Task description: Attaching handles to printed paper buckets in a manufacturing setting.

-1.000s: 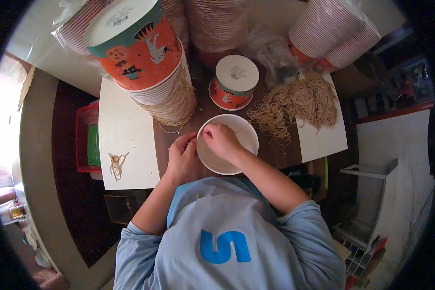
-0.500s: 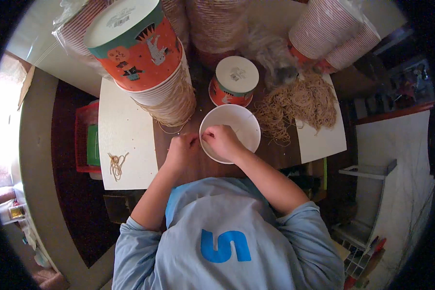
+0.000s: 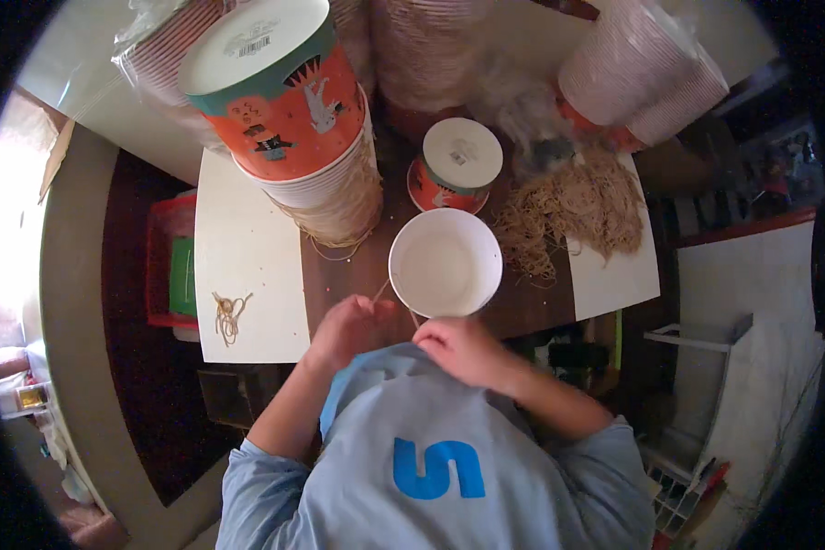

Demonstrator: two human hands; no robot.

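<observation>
Your left hand [image 3: 350, 330] pinches a thin rubber band [image 3: 382, 291] at the near rim of the white paper bowl [image 3: 445, 263], though how your fingers close is hard to make out. Your right hand [image 3: 463, 348], fingers curled together, touches the bowl's near edge, your chest hiding the table edge; bare white sheet [image 3: 247, 257] lies left, loose rubber bands [image 3: 577, 206] right
</observation>
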